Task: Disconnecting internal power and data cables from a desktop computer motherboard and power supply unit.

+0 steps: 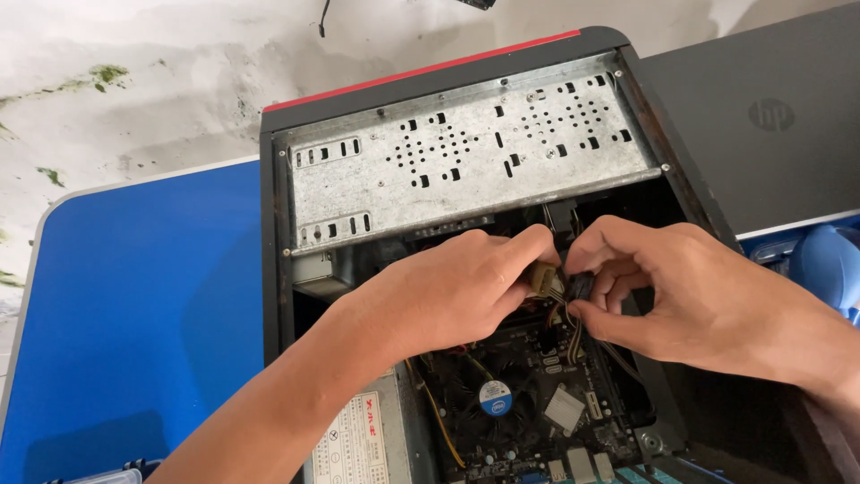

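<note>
An open desktop computer case [278, 224] lies on its side on a blue table. Both my hands are inside it, just below the perforated metal drive cage [466, 157]. My left hand [448, 291] pinches a beige cable connector [544, 280] between thumb and fingers. My right hand [699, 296] grips a black connector [580, 287] right against it. Coloured wires [573, 336] run down from the two connectors toward the motherboard [555, 412]. A black processor fan [493, 394] with a blue round label sits below my hands.
The blue table [134, 305] extends to the left of the case. A closed grey laptop [770, 116] lies at the upper right, with a blue object [829, 260] below it. The power supply [354, 444] sits at the case's lower left. A stained white wall is behind.
</note>
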